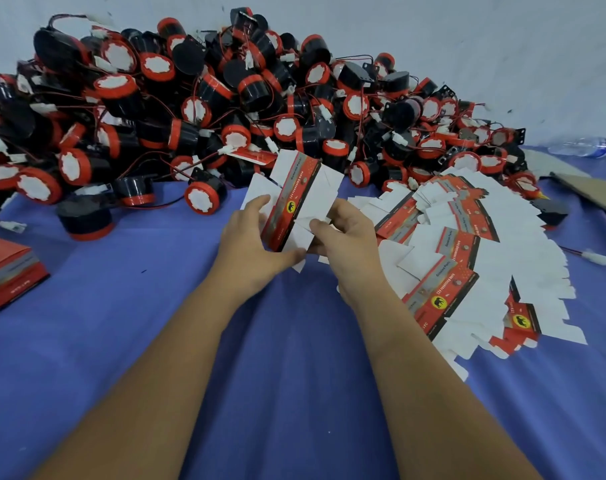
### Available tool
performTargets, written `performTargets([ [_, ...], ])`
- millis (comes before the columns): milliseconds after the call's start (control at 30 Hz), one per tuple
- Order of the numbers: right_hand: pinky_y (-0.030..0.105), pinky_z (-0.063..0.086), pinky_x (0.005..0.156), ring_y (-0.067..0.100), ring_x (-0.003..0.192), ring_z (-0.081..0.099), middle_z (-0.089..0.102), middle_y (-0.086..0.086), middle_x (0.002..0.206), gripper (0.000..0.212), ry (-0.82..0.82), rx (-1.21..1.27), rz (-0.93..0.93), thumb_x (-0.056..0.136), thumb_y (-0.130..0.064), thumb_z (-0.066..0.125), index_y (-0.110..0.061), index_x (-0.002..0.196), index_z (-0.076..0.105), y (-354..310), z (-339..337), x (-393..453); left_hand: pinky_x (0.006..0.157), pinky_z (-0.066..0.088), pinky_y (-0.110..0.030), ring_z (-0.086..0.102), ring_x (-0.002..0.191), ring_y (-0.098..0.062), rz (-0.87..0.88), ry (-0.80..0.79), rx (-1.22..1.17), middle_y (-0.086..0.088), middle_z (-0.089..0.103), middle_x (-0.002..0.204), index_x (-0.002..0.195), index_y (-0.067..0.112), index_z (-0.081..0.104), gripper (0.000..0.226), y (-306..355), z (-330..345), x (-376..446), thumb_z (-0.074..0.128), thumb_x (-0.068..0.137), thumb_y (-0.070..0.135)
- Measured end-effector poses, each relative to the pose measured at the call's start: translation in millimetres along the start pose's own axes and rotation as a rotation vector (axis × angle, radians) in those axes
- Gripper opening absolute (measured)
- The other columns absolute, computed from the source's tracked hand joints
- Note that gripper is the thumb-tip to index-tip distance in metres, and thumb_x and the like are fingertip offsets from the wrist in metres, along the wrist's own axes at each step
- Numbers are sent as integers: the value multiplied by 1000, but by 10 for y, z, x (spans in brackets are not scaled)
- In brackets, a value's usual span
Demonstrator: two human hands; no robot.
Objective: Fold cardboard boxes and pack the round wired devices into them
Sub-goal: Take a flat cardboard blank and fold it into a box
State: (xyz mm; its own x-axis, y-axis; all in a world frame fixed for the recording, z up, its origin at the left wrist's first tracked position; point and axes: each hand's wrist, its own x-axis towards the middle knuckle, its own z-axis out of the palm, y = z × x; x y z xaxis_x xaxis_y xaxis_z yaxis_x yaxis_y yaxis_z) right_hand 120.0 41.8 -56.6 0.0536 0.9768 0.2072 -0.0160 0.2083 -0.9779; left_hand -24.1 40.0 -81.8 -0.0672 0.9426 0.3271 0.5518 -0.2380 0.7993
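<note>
The desk (294, 375), draped in blue cloth, carried everything within arm's reach, which looked like a layout chosen for repetitive packing; across its far side lay the great heap of round wired devices (197, 98), black bodies with red rims and white connectors, banked against the pale wall so that one could be drawn from the near edge without stretching; to the right the flat box blanks (485, 265) were fanned out in an overlapping spread, probably so that each could be peeled off singly; at the left edge sat a folded red box (7, 271), set apart from the raw stock, apparently as finished work; between both hands, raised just above the cloth, stood the cardboard box (294, 202) being formed, still flat with its white flaps splayed; the left hand (249, 251) gripped its left side, fingers curled round the panel with the thumb beneath, seemingly to steady it; the right hand (343, 237) pinched a white flap between thumb and fingers, likely to fold it inward; no device was yet in the box.
</note>
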Motion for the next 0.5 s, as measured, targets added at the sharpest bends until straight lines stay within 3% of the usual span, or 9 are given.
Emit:
performTargets([
  [67,40,61,75,23,89,68,70,-1,95,27,-4,-85,-38,90,2,57,-23,97,66,-10,14,4,103,29,-31,30,132,-14,57,19,17,8,32,130,153,34,24,104,16,-8,-23,86,70,36],
  [167,40,58,80,21,91,68,72,0,98,24,-20,-212,-141,89,0,61,-19,102,67,-13,55,1,117,22,-46,12,147,-18,206,60,138,2,14,158,153,45,8,114,73,-57,-33,77,63,44],
  [267,28,52,65,9,71,58,66,-13,76,25,-48,-361,-271,88,0,51,-18,86,67,-13,110,-49,121,3,-56,-4,153,-27,369,165,349,-8,-2,165,154,40,1,119,120,-86,-29,76,62,49],
  [400,32,40,56,19,68,47,51,-4,70,21,-57,-564,-429,84,7,47,-7,81,63,25,121,-58,119,3,-55,3,152,-26,460,225,421,-7,15,164,149,37,19,98,170,-95,-45,69,65,50],
  [500,20,33,58,16,72,45,46,-13,73,25,-22,-596,-412,88,4,47,-9,95,67,43,124,-37,119,6,-53,9,150,-24,470,202,383,-5,22,162,143,39,27,92,142,-139,-43,66,62,56],
])
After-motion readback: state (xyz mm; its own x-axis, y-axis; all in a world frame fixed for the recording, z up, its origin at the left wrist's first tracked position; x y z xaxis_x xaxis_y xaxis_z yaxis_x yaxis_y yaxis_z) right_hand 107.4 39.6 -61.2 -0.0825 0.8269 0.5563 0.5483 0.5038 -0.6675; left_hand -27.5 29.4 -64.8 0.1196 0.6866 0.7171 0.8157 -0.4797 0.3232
